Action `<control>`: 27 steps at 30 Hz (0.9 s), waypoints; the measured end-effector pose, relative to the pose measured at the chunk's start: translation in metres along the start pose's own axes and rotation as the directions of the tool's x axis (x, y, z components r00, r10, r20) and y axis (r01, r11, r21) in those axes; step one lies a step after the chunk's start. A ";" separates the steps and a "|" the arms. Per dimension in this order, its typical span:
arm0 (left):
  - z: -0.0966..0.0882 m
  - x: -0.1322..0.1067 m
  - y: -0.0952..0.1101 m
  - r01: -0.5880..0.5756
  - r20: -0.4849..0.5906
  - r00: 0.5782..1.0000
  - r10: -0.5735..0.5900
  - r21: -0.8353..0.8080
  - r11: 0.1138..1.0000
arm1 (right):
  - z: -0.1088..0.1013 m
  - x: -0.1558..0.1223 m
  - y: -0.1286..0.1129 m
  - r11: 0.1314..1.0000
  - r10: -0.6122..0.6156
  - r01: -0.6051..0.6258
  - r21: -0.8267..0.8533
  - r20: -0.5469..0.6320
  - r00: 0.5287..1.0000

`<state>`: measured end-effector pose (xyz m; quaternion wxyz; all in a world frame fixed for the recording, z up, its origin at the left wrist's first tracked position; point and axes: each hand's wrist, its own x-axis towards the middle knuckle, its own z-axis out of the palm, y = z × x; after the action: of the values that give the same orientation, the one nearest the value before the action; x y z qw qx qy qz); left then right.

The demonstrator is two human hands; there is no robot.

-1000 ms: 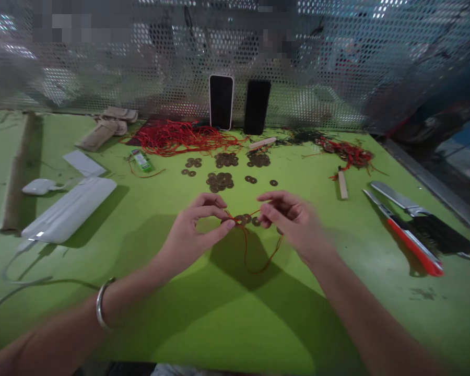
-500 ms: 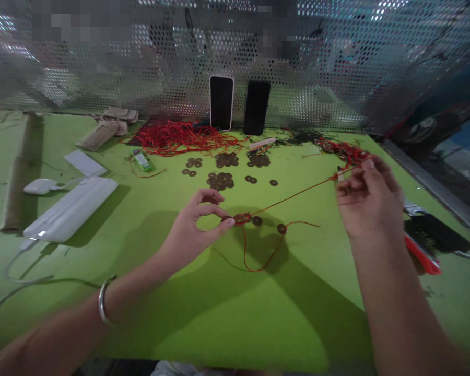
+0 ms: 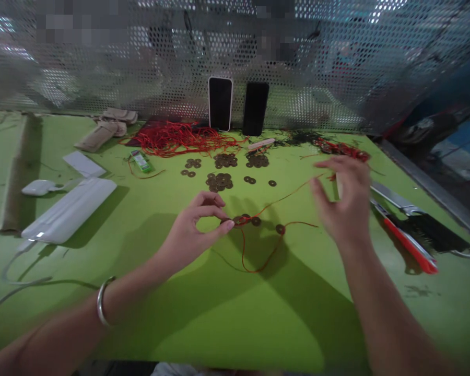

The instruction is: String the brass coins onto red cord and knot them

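Observation:
My left hand (image 3: pixel 198 222) pinches a round brown coin with a hole, tied in red cord (image 3: pixel 277 200), between thumb and fingertips. More coins are beside the pinch: one coin (image 3: pixel 256 221) lies close to the knot and another coin (image 3: pixel 281 230) sits on the cord farther right. The cord droops in a loop below them, and a slack strand runs up to the right. Over the right side my right hand (image 3: pixel 347 201), slightly blurred, has its thumb and fingers apart. The strand's far end passes close to its thumb; no grip on it shows.
Coin piles (image 3: pixel 220 181) lie mid-table. Behind are tangled red cord (image 3: pixel 176 138), two upright phones (image 3: pixel 220 104) and a perforated metal screen (image 3: pixel 141 68). At left is a white power bank (image 3: pixel 70 211); at right, red-handled scissors (image 3: pixel 411 245) and a black-handled tool (image 3: pixel 438 233).
My right hand has moved left and its fingers have opened, letting go of the cord. The strand, taut before, now hangs slack. My left hand keeps its pinch in nearly the same place.

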<state>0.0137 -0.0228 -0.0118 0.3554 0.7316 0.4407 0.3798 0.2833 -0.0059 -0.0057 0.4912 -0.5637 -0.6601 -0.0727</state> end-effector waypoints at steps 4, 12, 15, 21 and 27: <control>0.000 0.000 0.002 -0.030 0.012 0.999 0.029 0.030 0.999 | 0.017 -0.017 -0.043 0.968 -0.206 0.128 0.216 0.395 0.895; 0.001 0.001 0.000 -0.027 0.007 1.000 0.027 0.058 0.998 | 0.019 -0.028 -0.060 0.878 -0.098 -0.268 0.395 0.699 0.708; 0.001 0.000 0.000 -0.018 -0.002 1.000 0.019 0.047 0.999 | 0.019 -0.029 -0.062 0.809 -0.048 -0.410 0.421 0.743 0.668; 0.002 0.000 0.001 -0.014 -0.043 0.999 0.015 0.014 1.000 | 0.027 -0.037 -0.061 0.530 0.114 -0.731 0.429 0.818 0.563; 0.003 -0.002 0.001 0.015 -0.037 0.999 -0.016 -0.005 1.000 | 0.034 -0.041 -0.063 0.354 0.143 -0.812 0.464 0.831 0.537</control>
<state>0.0164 -0.0252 -0.0130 0.3519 0.7203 0.4519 0.3914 0.2082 -0.0337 -0.0237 0.4157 -0.4262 -0.5171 0.6150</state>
